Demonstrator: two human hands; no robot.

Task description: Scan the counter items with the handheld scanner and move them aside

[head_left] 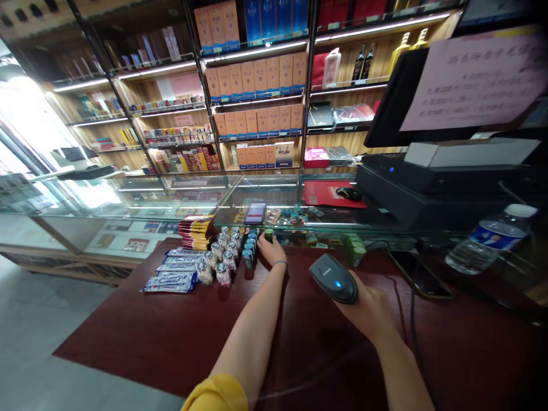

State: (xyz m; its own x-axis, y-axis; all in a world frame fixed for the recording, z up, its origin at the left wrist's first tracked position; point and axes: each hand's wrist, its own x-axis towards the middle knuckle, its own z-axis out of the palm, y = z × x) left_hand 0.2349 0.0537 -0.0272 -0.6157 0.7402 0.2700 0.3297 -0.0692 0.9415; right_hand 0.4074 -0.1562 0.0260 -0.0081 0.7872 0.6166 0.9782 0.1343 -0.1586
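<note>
My left hand (273,251) reaches to the back of the dark red wooden counter, its fingers closed around a small green can (269,234). Directly left of it stands a row of small blue-green cans (248,258). Beyond that row are several clear jars (223,274) with silvery lids and pale or pinkish contents. In my right hand (371,305) is a dark grey barcode scanner (333,278) with a blue light showing on top. Just behind the scanner, green cans (354,250) stand against the glass.
Blue-white sachets (170,282) and a stack of red-gold packets (197,231) lie at the left. To the right are a phone (418,274), a water bottle (488,240), a hanging cable and a monitor (396,97). A glass display case (192,197) runs behind the counter.
</note>
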